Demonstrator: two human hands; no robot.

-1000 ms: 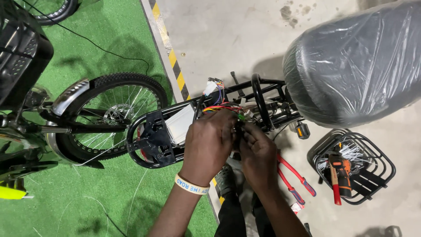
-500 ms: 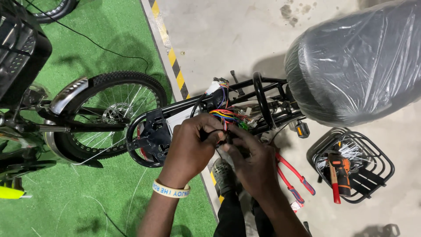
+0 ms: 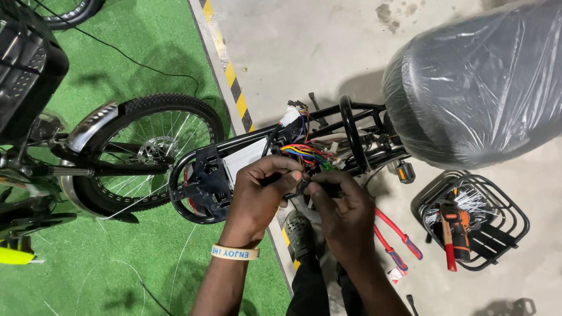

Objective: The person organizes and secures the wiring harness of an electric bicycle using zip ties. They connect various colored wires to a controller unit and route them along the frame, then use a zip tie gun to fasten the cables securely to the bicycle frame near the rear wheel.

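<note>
My left hand [image 3: 257, 196] and my right hand [image 3: 345, 213] meet over the black rear frame [image 3: 351, 131] of a bike. Both pinch at a small dark connector between the fingertips, just below a bundle of coloured wires [image 3: 304, 153] that spills out of the frame. A white connector [image 3: 290, 116] sticks up at the top of the bundle. My left wrist wears a pale band. A black bracket plate [image 3: 205, 181] sits just left of my left hand. What exactly each hand grips is partly hidden by the fingers.
A plastic-wrapped grey seat [image 3: 480, 88] fills the upper right. A spoked wheel with a mudguard [image 3: 146, 146] stands on green turf at left. Red-handled cutters [image 3: 398, 237] lie on the concrete. A black wire basket [image 3: 474, 219] holds a drill and hammer.
Both hands have slid down and left off the wire bundle, which now shows. Their fingertips have come together on a small connector below it.
</note>
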